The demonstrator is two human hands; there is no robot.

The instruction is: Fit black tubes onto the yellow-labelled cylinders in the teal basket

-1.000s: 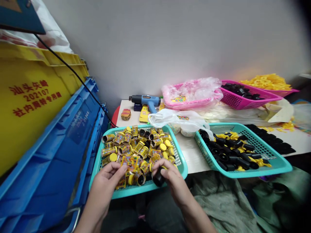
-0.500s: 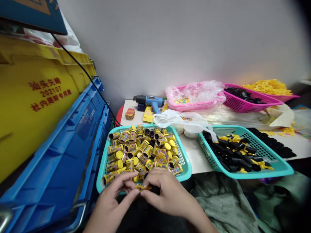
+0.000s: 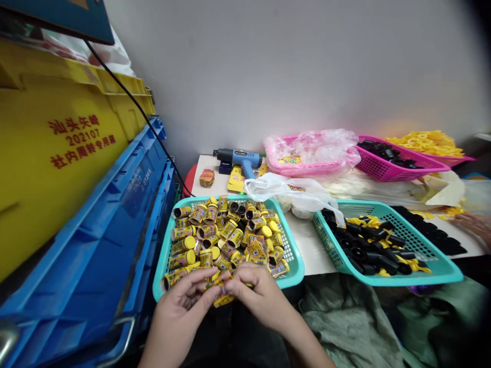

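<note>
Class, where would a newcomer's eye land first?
Likely the big yellow crate with red lettering, upper left. Next, the turquoise basket of small yellow tubes, low centre, with left hand and right hand pinching a patterned piece at its near edge. A blue heat gun lies behind the basket.

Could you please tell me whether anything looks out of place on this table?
Two small things: the white plastic bag droops over the corner of the teal basket of black and yellow parts, and some loose yellow pieces lie on the tabletop, outside the baskets. Nothing looks clearly damaged.
</note>
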